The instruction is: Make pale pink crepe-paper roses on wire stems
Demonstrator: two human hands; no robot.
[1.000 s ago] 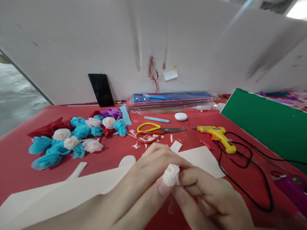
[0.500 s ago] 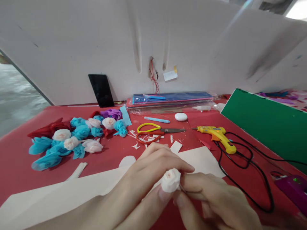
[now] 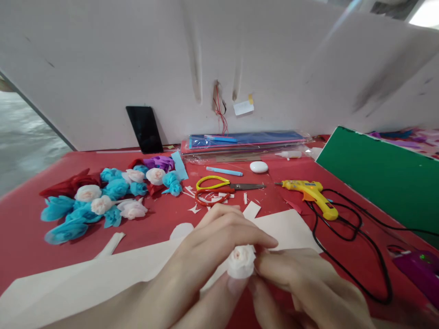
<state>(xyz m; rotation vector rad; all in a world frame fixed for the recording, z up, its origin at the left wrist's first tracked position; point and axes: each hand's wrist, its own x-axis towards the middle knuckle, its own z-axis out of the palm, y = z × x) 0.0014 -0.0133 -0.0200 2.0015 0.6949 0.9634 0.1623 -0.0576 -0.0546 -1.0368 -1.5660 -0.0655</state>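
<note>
A small white paper rose (image 3: 242,261) with a pale pink centre sits between my two hands, facing up toward me. My left hand (image 3: 209,256) curls around its left side, thumb below and index finger above. From the right, my right hand (image 3: 302,278) pinches the base of the rose between thumb and index finger. The lower part of the rose is hidden by my fingers. Beneath the hands lies a sheet of cream paper (image 3: 288,230) on the red tabletop (image 3: 164,214).
Blue, white, red and purple paper flowers (image 3: 115,189) are piled at left. Scissors (image 3: 240,186) lie among paper scraps beyond my hands. A yellow glue gun (image 3: 310,192) with a black cord, a green board (image 3: 384,178) and a purple device (image 3: 418,269) occupy the right. A tablet (image 3: 144,130) leans at the back.
The rose has turned slightly and shifted a little left and down in my fingers. My right hand has moved slightly left with it. Everything on the table stays put.
</note>
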